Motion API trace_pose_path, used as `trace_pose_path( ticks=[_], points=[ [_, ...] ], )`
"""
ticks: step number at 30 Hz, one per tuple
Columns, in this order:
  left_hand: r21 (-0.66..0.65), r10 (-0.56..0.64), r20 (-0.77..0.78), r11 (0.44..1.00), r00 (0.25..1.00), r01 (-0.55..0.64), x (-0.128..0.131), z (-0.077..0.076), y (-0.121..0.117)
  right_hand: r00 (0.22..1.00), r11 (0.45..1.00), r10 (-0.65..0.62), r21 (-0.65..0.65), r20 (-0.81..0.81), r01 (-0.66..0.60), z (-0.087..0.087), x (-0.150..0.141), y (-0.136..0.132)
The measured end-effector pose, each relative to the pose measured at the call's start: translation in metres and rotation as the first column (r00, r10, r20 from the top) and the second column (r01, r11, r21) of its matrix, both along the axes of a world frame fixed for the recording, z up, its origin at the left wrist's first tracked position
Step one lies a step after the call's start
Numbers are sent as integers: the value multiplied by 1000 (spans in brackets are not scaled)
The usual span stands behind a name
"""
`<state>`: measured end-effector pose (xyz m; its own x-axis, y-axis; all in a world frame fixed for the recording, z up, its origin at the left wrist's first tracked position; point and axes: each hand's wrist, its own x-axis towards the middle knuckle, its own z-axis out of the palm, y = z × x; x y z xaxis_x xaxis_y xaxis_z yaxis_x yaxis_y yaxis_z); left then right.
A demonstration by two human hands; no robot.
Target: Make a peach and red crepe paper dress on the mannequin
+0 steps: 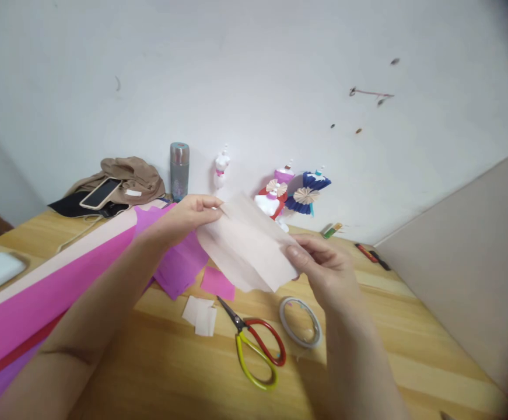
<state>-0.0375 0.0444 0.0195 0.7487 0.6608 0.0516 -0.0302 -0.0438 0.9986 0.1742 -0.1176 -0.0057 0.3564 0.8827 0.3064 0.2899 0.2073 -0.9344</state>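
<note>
Currently, a pale paper sheet is stretched slantwise between both hands, lifted above the tabletop; the left hand pinches its upper left edge between thumb and fingers; the right hand grips the right edge likewise, thumb on top; beneath lie scissors, one handle red and one yellow, their tips pointing away to the left; a tape roll rests just beside them, near the right wrist; pale scraps and a pink piece sit left of the blades; purple paper spreads beyond the left forearm; small decorated figures stand near the wall.
</note>
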Motion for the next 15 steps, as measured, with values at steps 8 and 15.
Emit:
trace_pose_path(
  ticks=[8,15],
  points=[
    [-22,-38,31,999,999,38,-3,-3,7,985,992,129,-24,116,-127,3,-4,-8],
    [-2,-78,96,997,992,79,-8,-8,19,994,996,88,11,61,-88,2,-4,-6]
  ],
)
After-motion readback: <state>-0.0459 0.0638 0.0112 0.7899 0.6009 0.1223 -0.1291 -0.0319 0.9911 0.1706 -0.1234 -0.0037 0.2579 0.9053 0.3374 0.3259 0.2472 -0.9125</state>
